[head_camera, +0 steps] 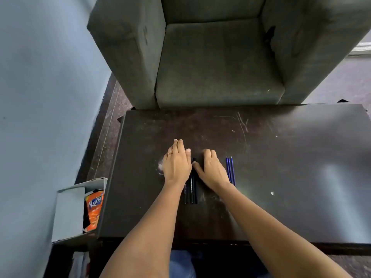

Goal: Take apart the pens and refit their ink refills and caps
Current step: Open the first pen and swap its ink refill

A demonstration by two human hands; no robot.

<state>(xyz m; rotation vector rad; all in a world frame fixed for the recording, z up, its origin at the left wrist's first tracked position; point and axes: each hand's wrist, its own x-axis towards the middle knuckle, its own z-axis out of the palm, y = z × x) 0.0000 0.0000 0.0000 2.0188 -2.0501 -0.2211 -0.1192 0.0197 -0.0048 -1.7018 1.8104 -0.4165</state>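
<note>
Our left hand (176, 163) and right hand (210, 169) resting on the table (281, 177), pen barrels (190, 192) side by side between them, refills (230, 169) just right of our right hand, armchair (216, 63) behind the far edge, box (68, 213) with snack packet (94, 209) beside the left edge

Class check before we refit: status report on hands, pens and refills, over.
Left hand flat, right hand thumb on black barrels. Three blue refills out, right of them. Nothing blocking.

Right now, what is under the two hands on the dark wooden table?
Slim black pen barrels lie side by side, running partly under the left hand and right hand. Their upper ends are mostly covered, so caps cannot be judged.
</note>
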